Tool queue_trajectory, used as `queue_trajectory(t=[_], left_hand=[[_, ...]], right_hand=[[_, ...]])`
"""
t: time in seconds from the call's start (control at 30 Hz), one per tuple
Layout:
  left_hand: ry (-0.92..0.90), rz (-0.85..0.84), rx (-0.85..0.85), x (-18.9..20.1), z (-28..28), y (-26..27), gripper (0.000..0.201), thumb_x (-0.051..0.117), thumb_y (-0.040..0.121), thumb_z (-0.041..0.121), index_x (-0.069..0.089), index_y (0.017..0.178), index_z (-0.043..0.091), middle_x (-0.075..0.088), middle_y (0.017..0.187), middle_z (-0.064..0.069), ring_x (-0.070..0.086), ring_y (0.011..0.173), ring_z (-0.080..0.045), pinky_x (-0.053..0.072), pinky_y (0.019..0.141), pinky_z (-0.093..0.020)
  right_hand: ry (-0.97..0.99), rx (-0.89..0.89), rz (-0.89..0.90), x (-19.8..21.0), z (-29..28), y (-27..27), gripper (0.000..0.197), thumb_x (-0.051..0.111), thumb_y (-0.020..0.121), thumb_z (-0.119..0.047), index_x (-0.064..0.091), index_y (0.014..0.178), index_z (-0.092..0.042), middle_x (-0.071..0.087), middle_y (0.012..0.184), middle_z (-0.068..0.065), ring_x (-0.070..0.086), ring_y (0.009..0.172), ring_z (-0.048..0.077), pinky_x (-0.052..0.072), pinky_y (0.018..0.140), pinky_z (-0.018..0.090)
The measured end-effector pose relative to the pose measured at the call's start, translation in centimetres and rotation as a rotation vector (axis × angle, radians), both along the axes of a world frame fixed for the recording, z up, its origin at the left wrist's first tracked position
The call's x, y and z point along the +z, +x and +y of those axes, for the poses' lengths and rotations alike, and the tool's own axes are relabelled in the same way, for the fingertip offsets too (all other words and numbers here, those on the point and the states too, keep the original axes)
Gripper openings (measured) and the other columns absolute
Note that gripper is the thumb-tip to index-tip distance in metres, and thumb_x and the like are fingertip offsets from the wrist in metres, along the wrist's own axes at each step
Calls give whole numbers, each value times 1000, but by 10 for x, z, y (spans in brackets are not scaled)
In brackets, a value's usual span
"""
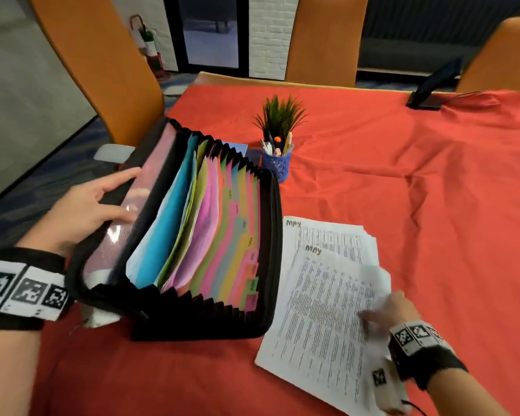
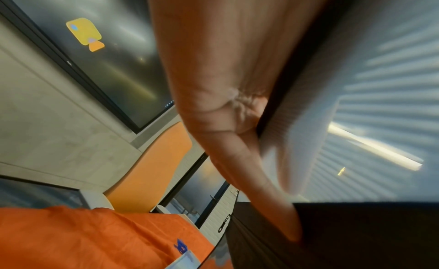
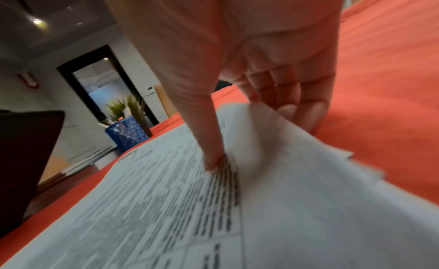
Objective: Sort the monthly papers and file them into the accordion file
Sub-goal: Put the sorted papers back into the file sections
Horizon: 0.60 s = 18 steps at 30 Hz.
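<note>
Black fabric-edged accordion file (image 1: 192,235) stands fanned open on the wrinkled red-orange tablecloth (image 1: 403,175), at about 9 o'clock in the head view; pleated black gussets, glossy clear-pink front flap, pastel plastic dividers with small month tabs. Left hand (image 1: 84,208) grips that flap's outer edge, fingers over the top, thumb on the glossy face. Stack of white printed sheets headed "MAY" (image 1: 321,295) lies flat just beside the file, at 4 o'clock. Right hand (image 1: 394,310) pinches the stack's right edge: thumb (image 3: 211,152) on top, fingers curled underneath, edge lifted and curling. Blue perforated metal pen cup (image 1: 276,163) with a spiky green plastic plant (image 1: 281,115) sits at 12 o'clock, behind the file.
</note>
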<state>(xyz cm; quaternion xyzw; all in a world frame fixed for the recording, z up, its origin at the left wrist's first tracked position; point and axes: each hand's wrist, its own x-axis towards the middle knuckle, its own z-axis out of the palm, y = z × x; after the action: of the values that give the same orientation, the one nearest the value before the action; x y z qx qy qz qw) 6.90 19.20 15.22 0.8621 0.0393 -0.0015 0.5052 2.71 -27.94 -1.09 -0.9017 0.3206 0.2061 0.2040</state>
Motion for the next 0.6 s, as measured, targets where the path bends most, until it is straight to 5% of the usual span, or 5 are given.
queue_trajectory(t=[0.13, 0.27, 0.43, 0.53, 0.6], left_hand=[[-13, 30, 10, -4, 4, 0, 78, 70, 67, -9, 60, 115, 51, 60, 126, 13, 54, 117, -9, 34, 108, -33], [-21, 5, 21, -9, 2, 0, 78, 69, 68, -11, 61, 110, 54, 59, 117, 28, 53, 109, 12, 34, 101, -23], [-49, -27, 19, -9, -7, 0, 75, 63, 70, -16, 61, 106, 49, 63, 95, 38, 56, 90, 21, 42, 74, 1], [-72, -15, 23, -11, -6, -1, 78, 64, 69, -16, 63, 105, 53, 66, 105, 27, 59, 99, 8, 44, 90, -15], [-67, -8, 38, -13, -4, -1, 79, 67, 67, -13, 62, 110, 54, 66, 110, 22, 58, 106, -1, 39, 99, -28]], right_hand=[[-32, -90, -254, 0, -10, 2, 24, 59, 84, -15, 41, 94, -3, 61, 97, 22, 59, 82, 35, 48, 74, 38], [38, 10, -334, 9, -11, 23, 12, 59, 81, -16, 58, 89, -6, 65, 93, 17, 56, 77, 27, 47, 71, 32], [46, 128, -302, 19, 2, 68, 53, 73, 75, -30, 51, 116, -4, 61, 113, 16, 57, 104, 31, 46, 85, 35], [-63, 135, -2, 3, 13, 64, 89, 81, 57, -54, 41, 122, -8, 52, 120, 12, 52, 110, 29, 47, 88, 37], [-140, 122, 51, -5, 18, 57, 96, 79, 55, -59, 37, 125, -9, 46, 123, 11, 47, 115, 28, 45, 91, 37]])
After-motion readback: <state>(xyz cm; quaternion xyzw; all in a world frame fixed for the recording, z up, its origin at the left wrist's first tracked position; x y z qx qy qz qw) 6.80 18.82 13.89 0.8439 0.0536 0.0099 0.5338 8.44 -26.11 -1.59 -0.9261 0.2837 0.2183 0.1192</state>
